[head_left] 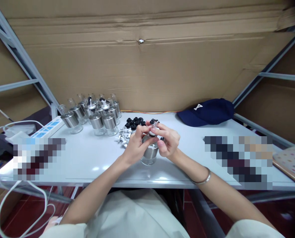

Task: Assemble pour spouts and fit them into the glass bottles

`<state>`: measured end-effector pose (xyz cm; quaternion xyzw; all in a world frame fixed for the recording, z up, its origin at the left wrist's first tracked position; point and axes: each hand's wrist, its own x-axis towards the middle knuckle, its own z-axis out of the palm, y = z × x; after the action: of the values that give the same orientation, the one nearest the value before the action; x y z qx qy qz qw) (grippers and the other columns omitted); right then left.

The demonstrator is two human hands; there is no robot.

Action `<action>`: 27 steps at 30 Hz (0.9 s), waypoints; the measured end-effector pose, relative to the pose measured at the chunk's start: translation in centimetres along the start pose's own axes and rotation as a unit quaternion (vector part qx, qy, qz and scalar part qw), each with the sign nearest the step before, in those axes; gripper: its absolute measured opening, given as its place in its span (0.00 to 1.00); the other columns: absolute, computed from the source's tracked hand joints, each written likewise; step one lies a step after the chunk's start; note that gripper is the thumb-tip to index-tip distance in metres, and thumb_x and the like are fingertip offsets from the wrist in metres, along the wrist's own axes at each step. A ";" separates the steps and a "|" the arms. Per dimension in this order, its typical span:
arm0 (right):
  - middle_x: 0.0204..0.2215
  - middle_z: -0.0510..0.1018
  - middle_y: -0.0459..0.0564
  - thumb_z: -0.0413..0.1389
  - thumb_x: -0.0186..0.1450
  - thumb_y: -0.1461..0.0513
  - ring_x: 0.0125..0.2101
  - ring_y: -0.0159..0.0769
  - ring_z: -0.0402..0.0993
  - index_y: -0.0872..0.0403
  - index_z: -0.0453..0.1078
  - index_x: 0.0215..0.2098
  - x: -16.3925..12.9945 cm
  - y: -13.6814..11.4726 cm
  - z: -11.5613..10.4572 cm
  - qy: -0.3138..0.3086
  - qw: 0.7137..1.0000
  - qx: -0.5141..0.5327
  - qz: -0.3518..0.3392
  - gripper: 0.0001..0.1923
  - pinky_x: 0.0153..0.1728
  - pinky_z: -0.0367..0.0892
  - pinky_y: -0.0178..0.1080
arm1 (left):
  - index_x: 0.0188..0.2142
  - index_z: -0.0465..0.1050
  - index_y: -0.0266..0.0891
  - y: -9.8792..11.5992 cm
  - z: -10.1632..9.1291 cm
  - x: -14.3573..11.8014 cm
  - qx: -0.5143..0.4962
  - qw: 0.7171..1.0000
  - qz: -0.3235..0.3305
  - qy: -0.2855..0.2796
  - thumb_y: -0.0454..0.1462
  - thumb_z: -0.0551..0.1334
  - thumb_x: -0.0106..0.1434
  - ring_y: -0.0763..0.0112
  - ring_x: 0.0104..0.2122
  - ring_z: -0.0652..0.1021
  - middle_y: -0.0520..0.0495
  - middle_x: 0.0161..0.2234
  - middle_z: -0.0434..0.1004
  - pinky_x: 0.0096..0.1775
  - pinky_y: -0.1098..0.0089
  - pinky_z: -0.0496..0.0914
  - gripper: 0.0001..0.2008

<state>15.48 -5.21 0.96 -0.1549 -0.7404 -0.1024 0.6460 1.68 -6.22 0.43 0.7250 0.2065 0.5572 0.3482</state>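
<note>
A glass bottle point(149, 153) with a brushed-metal band stands upright near the front of the table. My left hand point(136, 145) is closed around its neck from the left. From the right, my right hand point(167, 138) grips the pourer spout point(154, 125) at the bottle's mouth, thumb and fingers pressed on it. The fingers partly hide the neck and the spout's base. Just behind my left hand lie a pile of black stoppers point(134, 123) and a heap of silver spout pieces point(123, 137).
Several similar bottles point(97, 123) stand at the back left, two with pourers fitted. A white power strip point(47, 127) lies at the left edge. A navy cap point(207, 112) rests at the back right, against the cardboard wall point(147, 72). Blurred patches cover both table sides.
</note>
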 end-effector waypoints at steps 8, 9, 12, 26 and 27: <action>0.37 0.79 0.55 0.46 0.65 0.58 0.31 0.39 0.79 0.51 0.70 0.48 0.6 0.2 -0.2 -0.002 0.998 -0.053 -0.047 0.17 0.24 0.73 0.37 | 0.43 0.59 0.45 0.0 0.2 -0.3 0.022 0.999 -0.013 0.023 0.43 0.59 0.62 0.73 0.36 0.75 0.50 0.40 0.71 0.41 0.68 0.70 0.12; 0.37 0.79 0.54 0.45 0.65 0.58 0.31 0.39 0.79 0.51 0.70 0.48 0.7 0.2 -0.2 -0.005 0.997 -0.059 -0.052 0.18 0.24 0.73 0.36 | 0.44 0.59 0.45 0.0 0.3 -0.3 0.027 0.999 -0.014 0.030 0.42 0.60 0.62 0.72 0.38 0.75 0.49 0.41 0.70 0.42 0.66 0.69 0.13; 0.38 0.79 0.55 0.42 0.67 0.56 0.32 0.39 0.79 0.51 0.70 0.48 0.9 0.1 -0.1 -0.022 0.996 -0.076 -0.051 0.19 0.25 0.73 0.37 | 0.46 0.56 0.45 0.2 0.5 -0.3 0.026 0.999 -0.008 0.038 0.42 0.59 0.63 0.69 0.44 0.74 0.46 0.45 0.69 0.46 0.63 0.69 0.14; 0.55 0.70 0.55 0.43 0.69 0.56 0.50 0.44 0.73 0.49 0.54 0.61 0.9 0.9 -0.4 -0.021 0.998 0.051 0.005 0.23 0.36 0.76 0.46 | 0.47 0.51 0.44 4.5 -4.8 1.5 0.038 0.986 0.089 0.135 0.41 0.57 0.65 0.73 0.37 0.77 0.49 0.39 0.71 0.39 0.70 0.72 0.15; 0.54 0.71 0.56 0.44 0.69 0.57 0.49 0.44 0.73 0.49 0.55 0.61 0.9 0.9 -0.3 -0.021 0.998 0.052 0.008 0.22 0.35 0.76 0.46 | 0.47 0.51 0.44 4.8 -6.1 1.7 0.053 0.984 0.090 0.148 0.41 0.57 0.65 0.73 0.36 0.77 0.49 0.38 0.71 0.39 0.70 0.72 0.16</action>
<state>16.03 -4.37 1.81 -0.1291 -0.7565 -0.0552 0.6387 -4.08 -6.63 5.95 0.6679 0.2193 0.6752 0.2233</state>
